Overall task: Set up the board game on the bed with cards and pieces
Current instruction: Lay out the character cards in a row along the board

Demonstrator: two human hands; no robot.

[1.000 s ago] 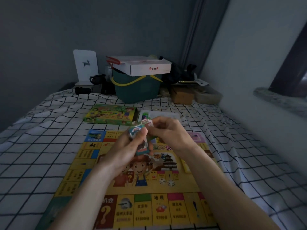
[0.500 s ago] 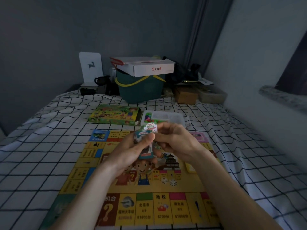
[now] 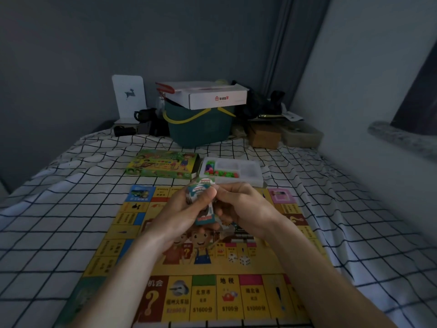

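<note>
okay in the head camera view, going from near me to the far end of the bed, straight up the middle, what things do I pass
Game board → dice → card stack held in left hand and right hand → plastic tray of pieces → green basket → white box on top.

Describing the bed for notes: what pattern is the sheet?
White sheet with a black grid, head view.

We saw only two forearms and hands, both bare to the frame's lower edge, with no sleeve showing. Above the game board (image 3: pixel 205 297), the left hand (image 3: pixel 182 214) and right hand (image 3: pixel 243 207) wore no gloves, and we noticed no rings, watch or wristband on either wrist.
</note>
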